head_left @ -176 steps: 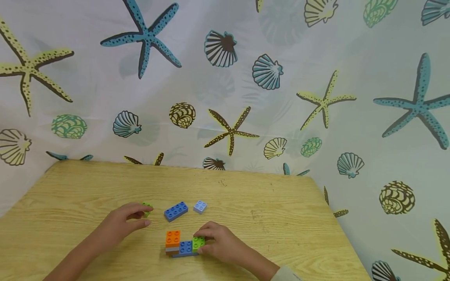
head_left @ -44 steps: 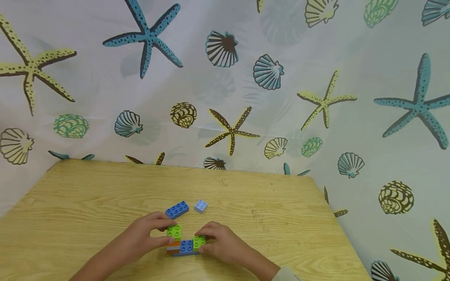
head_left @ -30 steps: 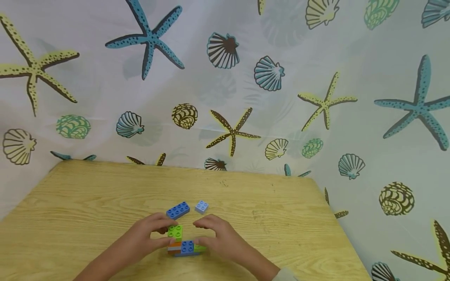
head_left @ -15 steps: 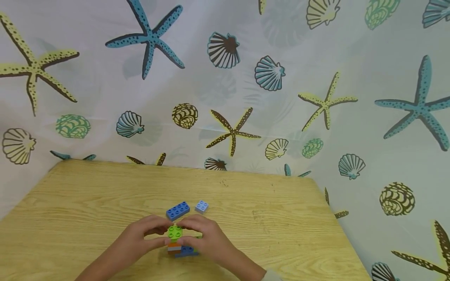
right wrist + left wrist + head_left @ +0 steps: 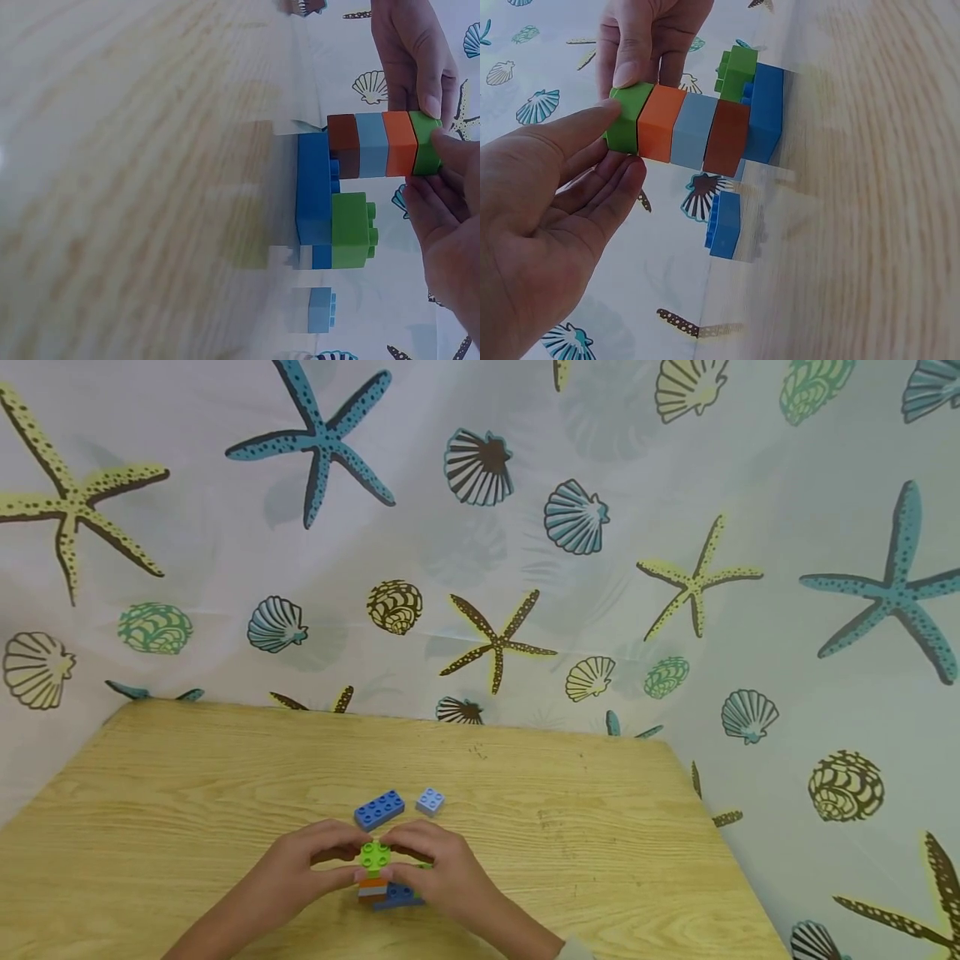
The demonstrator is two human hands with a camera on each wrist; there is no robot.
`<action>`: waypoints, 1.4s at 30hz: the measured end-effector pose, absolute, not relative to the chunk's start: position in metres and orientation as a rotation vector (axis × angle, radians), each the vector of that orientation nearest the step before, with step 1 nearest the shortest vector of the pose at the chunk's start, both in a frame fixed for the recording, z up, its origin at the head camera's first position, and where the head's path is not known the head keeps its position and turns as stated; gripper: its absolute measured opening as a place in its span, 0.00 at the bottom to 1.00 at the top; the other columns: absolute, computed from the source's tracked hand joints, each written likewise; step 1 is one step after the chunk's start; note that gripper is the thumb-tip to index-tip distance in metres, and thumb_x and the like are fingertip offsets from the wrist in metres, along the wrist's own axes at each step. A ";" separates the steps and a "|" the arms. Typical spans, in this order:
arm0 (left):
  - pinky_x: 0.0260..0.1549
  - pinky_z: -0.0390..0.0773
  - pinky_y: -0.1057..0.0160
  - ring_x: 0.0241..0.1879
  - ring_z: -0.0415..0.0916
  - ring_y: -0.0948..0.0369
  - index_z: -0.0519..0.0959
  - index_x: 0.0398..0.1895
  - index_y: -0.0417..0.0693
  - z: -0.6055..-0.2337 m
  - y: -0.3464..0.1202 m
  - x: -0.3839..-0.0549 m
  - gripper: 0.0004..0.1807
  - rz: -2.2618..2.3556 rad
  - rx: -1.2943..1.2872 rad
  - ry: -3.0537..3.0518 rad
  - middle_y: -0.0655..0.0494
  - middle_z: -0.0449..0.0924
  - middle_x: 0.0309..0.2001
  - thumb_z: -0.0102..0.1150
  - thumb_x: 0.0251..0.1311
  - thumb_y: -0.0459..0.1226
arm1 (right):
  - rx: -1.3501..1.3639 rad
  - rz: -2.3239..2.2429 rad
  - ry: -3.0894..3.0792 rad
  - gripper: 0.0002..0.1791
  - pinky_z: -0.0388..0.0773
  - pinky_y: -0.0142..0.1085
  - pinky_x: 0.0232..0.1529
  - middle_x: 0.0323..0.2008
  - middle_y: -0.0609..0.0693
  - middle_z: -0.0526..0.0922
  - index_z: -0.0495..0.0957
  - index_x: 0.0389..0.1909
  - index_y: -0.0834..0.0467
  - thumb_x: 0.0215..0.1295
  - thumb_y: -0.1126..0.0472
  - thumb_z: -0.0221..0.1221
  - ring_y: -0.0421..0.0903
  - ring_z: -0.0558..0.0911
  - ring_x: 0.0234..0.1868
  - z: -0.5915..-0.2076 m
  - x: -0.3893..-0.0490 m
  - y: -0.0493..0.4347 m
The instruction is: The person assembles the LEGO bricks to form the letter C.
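Observation:
On the table stands a build of toy building bricks. Its base is a long blue brick; one end bears a stack of a brown brick, a light blue brick, an orange brick and a green brick on top. At the base's other end sits a second green brick, mostly hidden behind my right hand in the head view. My left hand pinches the top green brick from the left, thumb in front. From the right, my right hand pinches the same brick.
Behind the hands lie a loose blue brick and a small light blue brick on the wooden table. A cloth printed with starfish and shells hangs behind the table and along its sides.
My left hand has brought a green brick from the left onto the orange one. My right hand has let go of the other green brick and moved left to the top one.

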State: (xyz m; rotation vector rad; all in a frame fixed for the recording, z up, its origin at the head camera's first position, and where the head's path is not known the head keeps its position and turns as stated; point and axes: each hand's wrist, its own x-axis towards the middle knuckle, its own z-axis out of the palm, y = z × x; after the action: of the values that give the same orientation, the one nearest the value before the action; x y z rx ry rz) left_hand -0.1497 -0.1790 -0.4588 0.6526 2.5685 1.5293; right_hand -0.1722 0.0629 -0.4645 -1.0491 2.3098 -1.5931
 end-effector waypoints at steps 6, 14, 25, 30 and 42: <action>0.50 0.84 0.62 0.54 0.82 0.53 0.80 0.60 0.46 -0.461 -0.178 -0.149 0.23 1.551 0.632 2.539 0.45 0.79 0.59 0.67 0.63 0.44 | -1.116 -1.523 2.342 0.20 0.79 0.34 0.60 0.58 0.48 0.80 0.80 0.60 0.56 0.71 0.56 0.62 0.38 0.79 0.61 -0.465 -0.174 0.066; 0.51 0.83 0.64 0.56 0.81 0.51 0.79 0.61 0.43 -0.466 -0.178 -0.148 0.25 1.646 0.608 2.443 0.41 0.77 0.60 0.67 0.64 0.45 | -1.115 -1.510 2.335 0.20 0.80 0.34 0.59 0.57 0.47 0.81 0.80 0.60 0.55 0.71 0.55 0.62 0.37 0.80 0.60 -0.466 -0.175 0.068; 0.53 0.82 0.64 0.58 0.79 0.51 0.77 0.61 0.41 -0.475 -0.174 -0.147 0.28 1.735 0.422 2.382 0.41 0.77 0.61 0.68 0.62 0.47 | -1.088 -1.569 2.332 0.19 0.80 0.34 0.58 0.56 0.46 0.81 0.80 0.59 0.53 0.70 0.54 0.63 0.35 0.80 0.58 -0.476 -0.174 0.065; 0.54 0.81 0.65 0.57 0.80 0.60 0.77 0.62 0.41 -0.477 -0.172 -0.147 0.28 1.772 0.431 2.352 0.40 0.76 0.61 0.68 0.63 0.45 | -1.051 -1.551 2.312 0.20 0.79 0.34 0.61 0.57 0.44 0.81 0.80 0.60 0.52 0.70 0.52 0.63 0.35 0.79 0.59 -0.471 -0.176 0.066; 0.55 0.81 0.65 0.58 0.78 0.54 0.76 0.63 0.41 -0.480 -0.167 -0.149 0.31 1.768 0.372 2.378 0.45 0.77 0.60 0.69 0.62 0.47 | -1.095 -1.337 2.515 0.19 0.79 0.40 0.62 0.58 0.47 0.81 0.81 0.59 0.53 0.71 0.51 0.61 0.43 0.79 0.61 -0.460 -0.240 0.077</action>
State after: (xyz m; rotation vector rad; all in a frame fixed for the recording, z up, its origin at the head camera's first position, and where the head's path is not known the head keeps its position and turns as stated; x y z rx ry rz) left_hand -0.1489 -0.1668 -0.4796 0.3722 2.3778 1.7682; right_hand -0.2403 0.0772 -0.4601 -1.0952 2.5151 -1.3370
